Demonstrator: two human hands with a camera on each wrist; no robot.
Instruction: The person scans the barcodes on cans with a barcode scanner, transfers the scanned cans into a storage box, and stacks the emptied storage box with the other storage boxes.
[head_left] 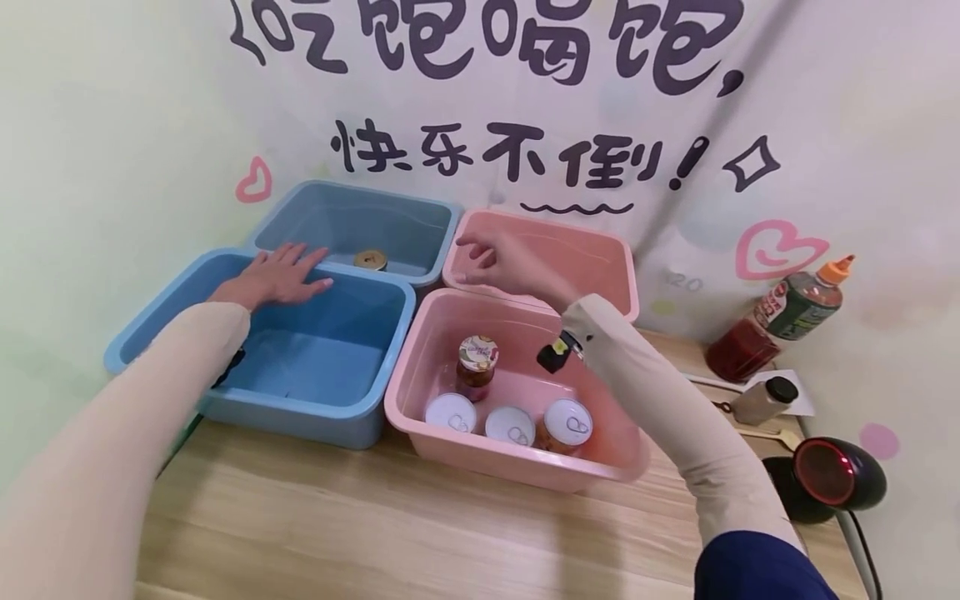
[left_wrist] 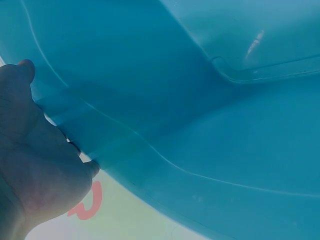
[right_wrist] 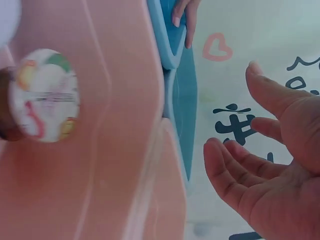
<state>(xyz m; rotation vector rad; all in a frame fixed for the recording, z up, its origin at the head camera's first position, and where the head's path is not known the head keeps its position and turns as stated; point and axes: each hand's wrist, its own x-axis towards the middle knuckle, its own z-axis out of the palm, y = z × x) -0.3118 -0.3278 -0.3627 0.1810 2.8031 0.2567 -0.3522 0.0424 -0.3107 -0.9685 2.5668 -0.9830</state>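
Observation:
My left hand [head_left: 277, 279] is spread flat over the back rim of the front blue bin [head_left: 390, 400], beside the rear blue bin [head_left: 292, 200]. A low gold-lidded can [head_left: 371, 260] lies in that rear bin. Above the pink bins my right hand [head_left: 498, 258] hovers with loosely bent fingers, and nothing is between them in the right wrist view. In the front pink bin [head_left: 450, 454] stand a jar with a colourful printed lid [head_left: 477, 354] and three pull-ring cans: a left can [head_left: 450, 412], a middle can [head_left: 510, 425] and a right can [head_left: 567, 421].
The rear pink bin [head_left: 626, 275] stands against the wall. Along the right of the wooden table [head_left: 360, 517] are an orange-capped sauce bottle [head_left: 798, 304], a black-capped shaker [head_left: 765, 400], a wooden spoon [head_left: 783, 437] and a rounded black device [head_left: 862, 475] with a cord.

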